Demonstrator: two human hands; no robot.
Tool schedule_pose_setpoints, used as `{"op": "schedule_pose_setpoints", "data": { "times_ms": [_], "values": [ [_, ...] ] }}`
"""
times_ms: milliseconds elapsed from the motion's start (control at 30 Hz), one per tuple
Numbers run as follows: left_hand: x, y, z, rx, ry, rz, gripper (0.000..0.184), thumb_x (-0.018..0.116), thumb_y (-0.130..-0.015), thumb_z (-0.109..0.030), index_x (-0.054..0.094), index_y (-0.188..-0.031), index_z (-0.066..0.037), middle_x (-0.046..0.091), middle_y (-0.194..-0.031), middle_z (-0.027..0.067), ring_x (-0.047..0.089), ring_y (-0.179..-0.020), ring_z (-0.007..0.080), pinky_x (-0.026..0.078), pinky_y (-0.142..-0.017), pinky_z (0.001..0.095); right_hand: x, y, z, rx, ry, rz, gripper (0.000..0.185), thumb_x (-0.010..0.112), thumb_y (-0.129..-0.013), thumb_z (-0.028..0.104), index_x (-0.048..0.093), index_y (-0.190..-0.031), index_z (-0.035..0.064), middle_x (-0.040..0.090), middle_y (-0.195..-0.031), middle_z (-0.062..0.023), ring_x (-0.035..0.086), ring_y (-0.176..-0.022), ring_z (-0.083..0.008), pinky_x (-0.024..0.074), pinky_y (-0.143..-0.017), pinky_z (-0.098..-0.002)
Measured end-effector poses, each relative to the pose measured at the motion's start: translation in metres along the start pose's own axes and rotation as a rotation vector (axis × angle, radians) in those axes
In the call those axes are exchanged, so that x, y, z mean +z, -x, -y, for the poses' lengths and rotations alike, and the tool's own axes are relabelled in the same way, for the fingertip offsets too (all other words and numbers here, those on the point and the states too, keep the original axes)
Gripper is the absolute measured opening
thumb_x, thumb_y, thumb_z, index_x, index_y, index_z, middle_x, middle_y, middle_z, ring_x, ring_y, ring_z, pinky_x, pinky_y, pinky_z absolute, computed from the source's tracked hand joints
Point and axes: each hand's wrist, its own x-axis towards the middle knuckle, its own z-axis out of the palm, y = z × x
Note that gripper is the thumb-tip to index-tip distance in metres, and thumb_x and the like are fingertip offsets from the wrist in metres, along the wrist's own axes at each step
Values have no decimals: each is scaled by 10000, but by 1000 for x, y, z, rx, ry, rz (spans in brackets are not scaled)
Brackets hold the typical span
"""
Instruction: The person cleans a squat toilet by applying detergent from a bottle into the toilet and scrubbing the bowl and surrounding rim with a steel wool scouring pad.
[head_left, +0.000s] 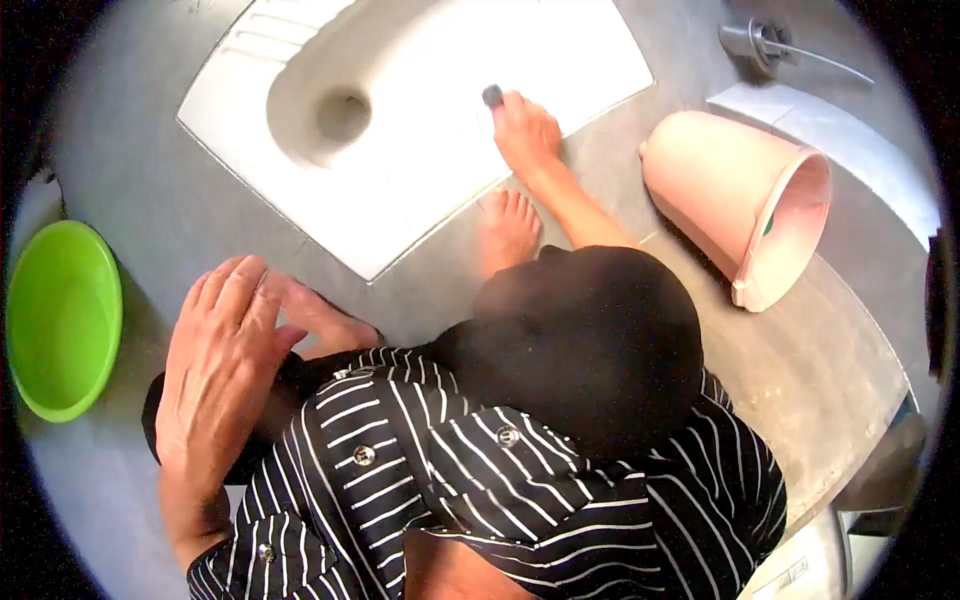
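Note:
My right hand (527, 130) is closed, with a small dark grey object (492, 96) poking out beyond the fingers; I cannot make out its kind. It is over the white surface of a squat toilet (440, 165), near its right edge. The toilet's drain hole (343, 114) lies to the left of that hand. At the lower left, my left hand (225, 350) rests over my bent knee with its fingers stretched out and nothing in them. The green basin beside it is apart from the hand.
The green plastic basin (65, 320) stands on the grey floor at far left. A pink bucket (735, 205) lies on its side to the right. A grey holder (750, 42) with a thin pale stick is at upper right. My bare feet (508, 230) are by the toilet's edge.

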Motion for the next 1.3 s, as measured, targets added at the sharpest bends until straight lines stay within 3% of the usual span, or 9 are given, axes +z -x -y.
{"op": "schedule_pose_setpoints", "data": {
  "times_ms": [200,233,433,533,567,800,933,1100,1300],
  "values": [
    [11,6,11,-38,56,47,461,705,-703,-67,544,-1127,16,542,-1184,170,503,-1144,348,411,-985,418,-11,74,-25,-147,123,23,86,561,-835,157,574,-856,74,616,-695,-141,604,-645,-347,473,-589,-472],
    [12,8,11,-45,61,70,484,714,-704,-81,548,-1150,11,537,-1219,170,493,-1169,351,405,-1001,416,-8,59,-25,-60,181,137,55,549,-808,137,553,-837,91,633,-781,-131,618,-779,-340,467,-693,-481],
    [9,13,3,-54,-32,49,504,710,-701,-79,534,-1165,7,532,-1224,166,495,-1170,350,403,-1006,425,-17,-30,-37,-21,186,17,123,545,-849,177,576,-848,58,649,-774,-151,632,-720,-339,492,-620,-474],
    [1,16,8,-34,19,40,520,714,-690,-80,529,-1169,2,530,-1225,167,497,-1167,350,404,-1005,431,-17,23,-21,-58,180,151,136,537,-851,186,600,-862,66,655,-791,-156,640,-744,-341,491,-656,-486],
    [0,16,10,-13,45,50,528,718,-679,-84,530,-1165,1,531,-1225,167,495,-1171,351,403,-1008,432,-13,43,-8,-53,338,400,105,582,-820,168,590,-894,93,646,-799,-120,641,-783,-313,486,-674,-458],
    [14,19,-4,-15,25,32,453,680,-722,-95,533,-1127,44,542,-1152,174,507,-1133,332,405,-991,429,13,20,4,-300,194,-45,56,575,-809,131,573,-862,113,609,-727,-77,609,-694,-286,465,-611,-443],
    [12,15,-1,-6,-48,31,444,668,-738,-100,532,-1134,46,537,-1161,175,504,-1132,332,401,-988,421,10,-9,16,-239,154,24,61,569,-814,130,573,-872,112,608,-728,-88,608,-693,-289,463,-608,-449],
    [7,22,1,-25,38,64,500,709,-707,-119,522,-1153,8,527,-1209,178,493,-1160,355,397,-1007,439,-5,65,5,-300,98,211,78,568,-805,124,571,-881,106,610,-736,-89,602,-691,-294,462,-610,-457],
    [13,16,-5,-4,4,57,511,716,-698,-105,520,-1157,8,533,-1202,179,495,-1157,355,404,-997,435,4,14,22,-270,139,127,78,549,-815,137,564,-888,112,610,-757,-79,614,-736,-289,473,-618,-435]
  ]
}}
